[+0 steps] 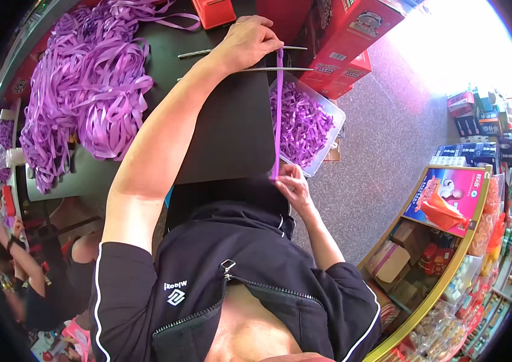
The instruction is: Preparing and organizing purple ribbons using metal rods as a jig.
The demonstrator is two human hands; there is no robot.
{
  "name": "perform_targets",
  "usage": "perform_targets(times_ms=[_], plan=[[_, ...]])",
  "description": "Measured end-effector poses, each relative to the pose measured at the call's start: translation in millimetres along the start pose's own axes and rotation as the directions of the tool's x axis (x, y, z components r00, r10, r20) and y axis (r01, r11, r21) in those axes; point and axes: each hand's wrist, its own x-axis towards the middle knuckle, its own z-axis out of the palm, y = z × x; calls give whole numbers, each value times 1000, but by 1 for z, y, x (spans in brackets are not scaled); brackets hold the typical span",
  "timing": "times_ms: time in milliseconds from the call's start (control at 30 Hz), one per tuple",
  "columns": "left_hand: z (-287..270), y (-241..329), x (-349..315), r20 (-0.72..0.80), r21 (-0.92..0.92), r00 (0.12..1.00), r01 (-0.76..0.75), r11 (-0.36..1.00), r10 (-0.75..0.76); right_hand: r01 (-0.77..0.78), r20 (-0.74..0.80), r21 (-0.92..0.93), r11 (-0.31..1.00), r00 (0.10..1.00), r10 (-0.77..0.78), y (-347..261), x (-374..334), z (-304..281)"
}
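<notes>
A narrow purple ribbon (279,114) runs taut between my two hands, past the right edge of the dark table (226,133). My left hand (249,43), at the table's far side, pinches its upper end. My right hand (294,186), nearer my body by the table corner, pinches its lower end. Two thin silvery metal rods (271,69) cross beside my left hand, partly hidden by my wrist and forearm; the ribbon passes by them. Just right of the ribbon is a clear plastic bin (332,114) full of short purple ribbon pieces (304,123).
A large tangled heap of purple ribbon (87,78) covers the table's left part. A red object (214,12) sits at the far edge. Red boxes (346,42) stack behind the bin. A gold-edged display cabinet (416,241) stands right. Another person's arm (27,259) shows at left.
</notes>
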Motion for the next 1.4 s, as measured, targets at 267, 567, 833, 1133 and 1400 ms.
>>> perform_targets(times_ms=[267, 567, 833, 1133, 1400], plan=[[9, -8, 4, -42, 8, 999, -19, 1000, 19, 215, -64, -203, 955, 971, -232, -111, -24, -55], [13, -7, 2, -85, 19, 996, -10, 1000, 12, 446, -6, -295, 845, 884, -468, -175, 4, -58], [14, -12, 2, -104, 21, 994, -27, 999, 29, 36, -130, -163, 986, 990, -58, -191, -7, -56], [10, -6, 2, -32, 56, 999, -1, 998, 3, 173, -201, -374, 911, 944, -262, -183, -26, -41], [9, -4, 2, -30, 44, 1000, 4, 999, -3, 373, -280, -299, 878, 846, -454, -204, -9, -62]])
